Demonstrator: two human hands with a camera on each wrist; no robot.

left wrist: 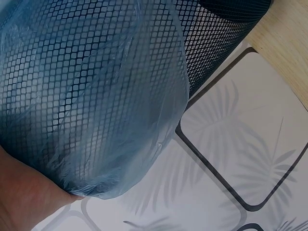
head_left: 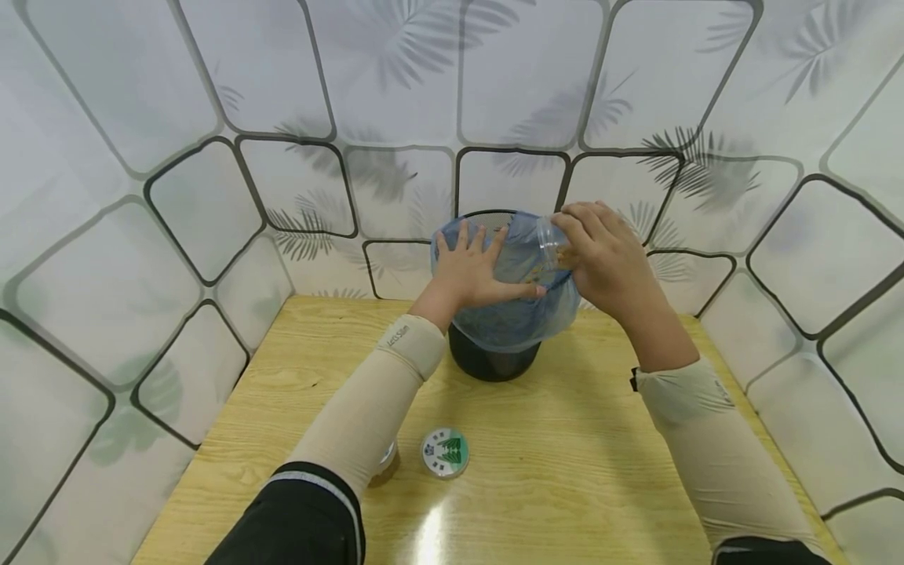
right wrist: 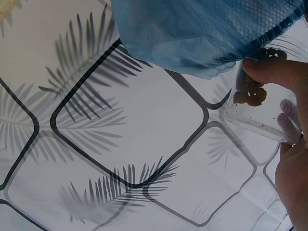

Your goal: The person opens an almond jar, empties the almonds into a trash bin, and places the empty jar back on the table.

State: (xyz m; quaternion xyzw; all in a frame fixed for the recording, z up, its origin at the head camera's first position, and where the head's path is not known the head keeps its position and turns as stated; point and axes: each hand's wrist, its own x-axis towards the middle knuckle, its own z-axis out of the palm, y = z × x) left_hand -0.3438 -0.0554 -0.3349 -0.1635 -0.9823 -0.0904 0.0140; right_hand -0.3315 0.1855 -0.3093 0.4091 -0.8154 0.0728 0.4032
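Observation:
A black mesh trash bin (head_left: 494, 364) stands on the table, lined with a blue plastic bag (head_left: 494, 326) folded out over its rim. My right hand (head_left: 607, 255) grips a clear plastic jar (head_left: 547, 242) tipped sideways, its mouth over the bin's opening. Small brown round pieces (right wrist: 256, 96) show inside the jar in the right wrist view. Spread out flat, my left hand (head_left: 469, 275) lies across the near left of the bin's top with straight fingers. In the left wrist view, part of that hand (left wrist: 29, 192) is against the bag.
On the wooden table (head_left: 565, 471), a round white and green lid (head_left: 445, 453) lies in front of the bin. Left of it, a small round object (head_left: 388, 457) is mostly hidden by my left forearm. A patterned cloth wall (head_left: 395, 180) rises close behind the bin.

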